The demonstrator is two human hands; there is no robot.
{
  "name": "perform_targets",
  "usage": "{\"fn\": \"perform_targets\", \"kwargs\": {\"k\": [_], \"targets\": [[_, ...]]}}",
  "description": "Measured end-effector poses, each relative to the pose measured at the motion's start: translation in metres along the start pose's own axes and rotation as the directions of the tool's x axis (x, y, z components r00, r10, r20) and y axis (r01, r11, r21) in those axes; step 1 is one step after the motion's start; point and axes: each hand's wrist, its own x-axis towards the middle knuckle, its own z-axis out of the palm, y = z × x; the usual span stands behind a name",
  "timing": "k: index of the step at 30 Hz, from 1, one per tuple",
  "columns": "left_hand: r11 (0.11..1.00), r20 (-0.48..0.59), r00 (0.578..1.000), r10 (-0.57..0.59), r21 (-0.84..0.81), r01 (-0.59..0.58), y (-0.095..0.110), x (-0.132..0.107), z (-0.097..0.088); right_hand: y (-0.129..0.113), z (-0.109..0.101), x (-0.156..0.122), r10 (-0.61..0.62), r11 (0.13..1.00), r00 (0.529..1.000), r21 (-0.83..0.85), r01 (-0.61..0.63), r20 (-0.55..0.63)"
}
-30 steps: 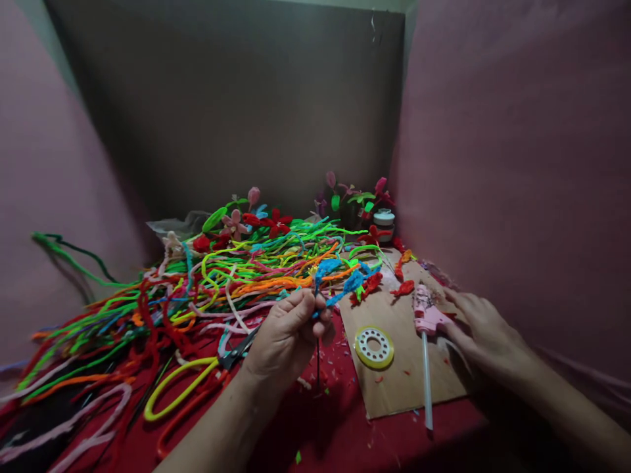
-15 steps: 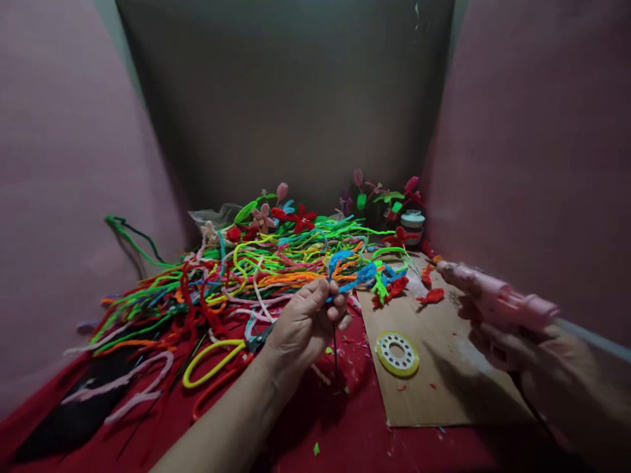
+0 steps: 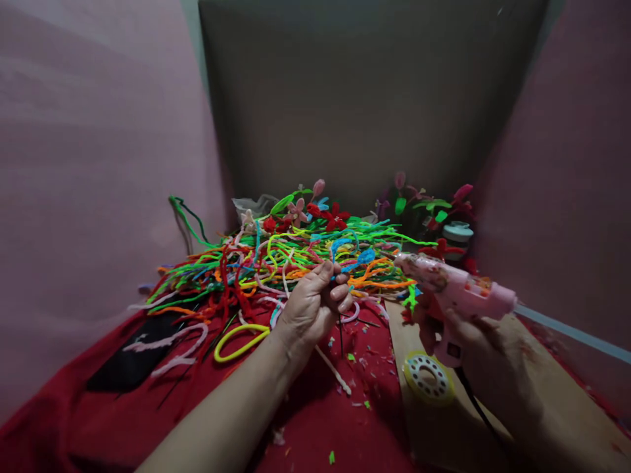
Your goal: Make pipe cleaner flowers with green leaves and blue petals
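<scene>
My left hand [image 3: 315, 305] is closed, pinching a blue pipe-cleaner piece [image 3: 362, 257] mounted on a thin dark wire stem [image 3: 340, 335] that hangs below the fingers. My right hand [image 3: 480, 351] grips a pink glue gun [image 3: 456, 289] by its handle, the nozzle pointing left toward the blue piece and a short way from it. A clear glue stick [image 3: 572, 332] pokes out of the gun's back. Under the gun lies a yellow tape ring [image 3: 428, 378] on a brown cardboard sheet [image 3: 557, 420].
A big heap of coloured pipe cleaners [image 3: 276, 263] covers the red cloth [image 3: 315, 427] behind my hands. Finished pipe-cleaner flowers [image 3: 330, 217] and a small white jar [image 3: 456, 234] stand at the back. Pink walls close in on both sides, a dark board behind.
My right hand lifted the glue gun off the cardboard and swung it left toward the blue piece. My left hand kept its pinch. The camera view turned left.
</scene>
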Motion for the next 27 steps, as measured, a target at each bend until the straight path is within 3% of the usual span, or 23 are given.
{"fn": "perform_targets", "kwargs": {"k": [5, 27], "targets": [[1.000, 0.026, 1.000, 0.008, 0.029, -0.008, -0.004, 0.002, -0.004, 0.012, -0.004, -0.005, 0.115, 0.987, 0.991, 0.103, -0.121, 0.061], [0.993, 0.037, 0.999, 0.018, 0.117, -0.022, -0.008, 0.001, -0.002, 0.025, -0.006, -0.009, 0.180, 0.958, 0.980, 0.211, -0.194, 0.086]]}}
